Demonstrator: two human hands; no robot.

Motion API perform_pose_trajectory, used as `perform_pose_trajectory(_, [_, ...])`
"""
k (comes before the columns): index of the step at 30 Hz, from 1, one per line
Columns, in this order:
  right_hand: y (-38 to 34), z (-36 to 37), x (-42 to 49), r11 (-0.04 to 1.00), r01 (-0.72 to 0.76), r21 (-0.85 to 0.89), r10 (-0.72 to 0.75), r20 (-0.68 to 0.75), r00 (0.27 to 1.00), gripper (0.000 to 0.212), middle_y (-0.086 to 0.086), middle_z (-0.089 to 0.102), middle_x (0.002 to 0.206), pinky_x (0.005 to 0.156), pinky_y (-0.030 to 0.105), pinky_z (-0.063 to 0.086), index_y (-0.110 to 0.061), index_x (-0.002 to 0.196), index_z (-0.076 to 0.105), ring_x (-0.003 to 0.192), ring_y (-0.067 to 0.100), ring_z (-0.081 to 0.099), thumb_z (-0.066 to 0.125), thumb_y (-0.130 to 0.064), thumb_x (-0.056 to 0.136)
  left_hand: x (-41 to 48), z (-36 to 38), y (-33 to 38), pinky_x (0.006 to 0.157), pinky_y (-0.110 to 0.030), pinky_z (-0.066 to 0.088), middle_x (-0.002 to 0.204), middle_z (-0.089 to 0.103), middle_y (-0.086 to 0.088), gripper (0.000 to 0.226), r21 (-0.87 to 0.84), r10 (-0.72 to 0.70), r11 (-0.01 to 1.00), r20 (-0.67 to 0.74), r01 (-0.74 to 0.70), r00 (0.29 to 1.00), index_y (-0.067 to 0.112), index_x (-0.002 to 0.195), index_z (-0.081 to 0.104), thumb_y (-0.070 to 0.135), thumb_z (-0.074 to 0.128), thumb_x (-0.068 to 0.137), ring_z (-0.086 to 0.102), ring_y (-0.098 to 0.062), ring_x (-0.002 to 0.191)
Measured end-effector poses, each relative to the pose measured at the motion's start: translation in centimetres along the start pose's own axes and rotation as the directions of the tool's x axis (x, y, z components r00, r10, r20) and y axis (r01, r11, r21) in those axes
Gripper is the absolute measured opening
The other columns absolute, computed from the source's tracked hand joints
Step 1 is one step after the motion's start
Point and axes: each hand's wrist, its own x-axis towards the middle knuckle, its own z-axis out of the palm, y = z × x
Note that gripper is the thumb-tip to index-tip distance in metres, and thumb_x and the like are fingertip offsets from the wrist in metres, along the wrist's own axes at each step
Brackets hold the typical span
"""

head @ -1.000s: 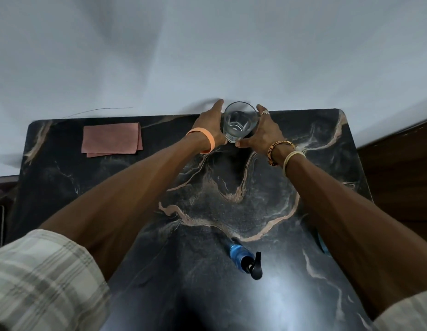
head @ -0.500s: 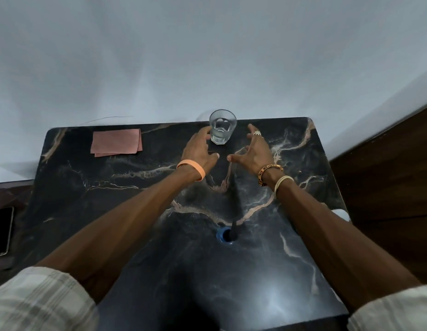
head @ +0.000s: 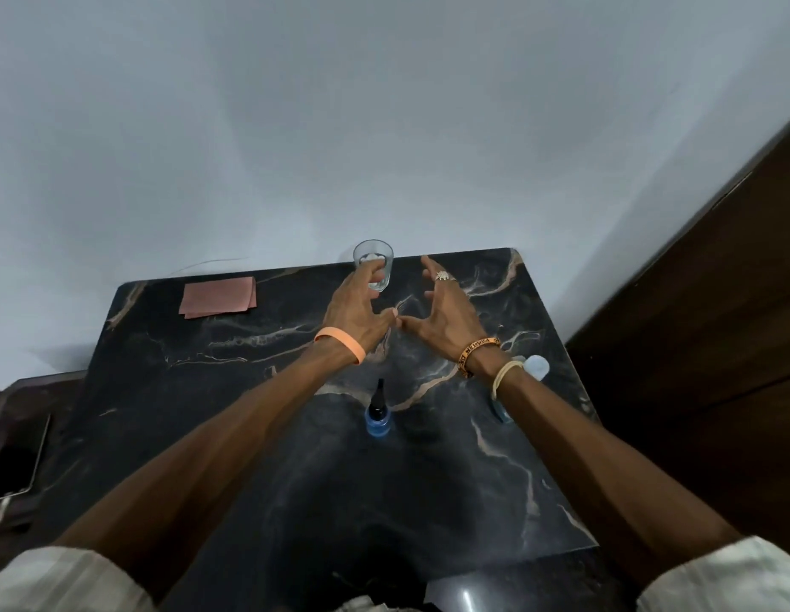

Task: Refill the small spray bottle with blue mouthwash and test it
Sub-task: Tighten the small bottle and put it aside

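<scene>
A small blue spray bottle (head: pixel 377 415) with a black nozzle stands upright in the middle of the black marble table (head: pixel 207 390). Both my hands hover beyond it with fingers spread and thumbs almost touching. My left hand (head: pixel 355 309) overlaps the near side of a clear drinking glass (head: pixel 375 258) at the table's far edge, gripping nothing. My right hand (head: pixel 444 309) is just right of the glass and holds nothing. A pale blue mouthwash bottle (head: pixel 534 368) with a light cap lies mostly hidden behind my right wrist.
A folded pink cloth (head: pixel 218 297) lies at the far left of the table. A phone (head: pixel 17 457) rests on a dark surface left of the table. A grey wall rises behind, and a dark wooden panel (head: pixel 693 324) stands at the right.
Both hands have let go of the glass and drawn back toward me. The glass stays at the far edge. My head has lifted, so the view shows more wall.
</scene>
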Motion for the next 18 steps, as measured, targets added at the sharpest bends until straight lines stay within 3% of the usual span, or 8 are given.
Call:
perform_pose_trajectory(8, [1.8, -3.8, -3.8, 1.0, -0.014, -0.008, 0.014, -0.034, 0.999, 0.106, 0.009, 0.039, 0.152, 0.101, 0.035, 0.046, -0.02, 0.154, 0.019, 0.128, 0.023, 0.051, 0.084, -0.038, 0.073, -2.3, 2.9, 3.1, 0.095, -0.038, 0.054, 0.137, 0.053, 0.0, 0.07, 0.006, 0.069, 0.998, 0.031, -0.069, 0.997, 0.025, 0.141, 0.041, 0.012, 0.074, 0.081, 0.057, -0.013, 0.113])
perform_pose_trajectory(18, [6.3, -8.9, -6.8, 0.994, -0.098, -0.049, 0.091, -0.121, 0.988, 0.106, 0.007, 0.033, 0.155, 0.105, 0.045, 0.044, -0.021, 0.154, 0.018, 0.136, 0.024, 0.043, 0.083, -0.04, 0.073, -2.6, 9.3, 7.0, 0.094, -0.037, 0.054, 0.133, 0.057, 0.0, 0.063, -0.02, 0.158, 0.987, 0.126, -0.157, 0.979, 0.024, 0.138, 0.045, 0.012, 0.072, 0.083, 0.06, -0.013, 0.109])
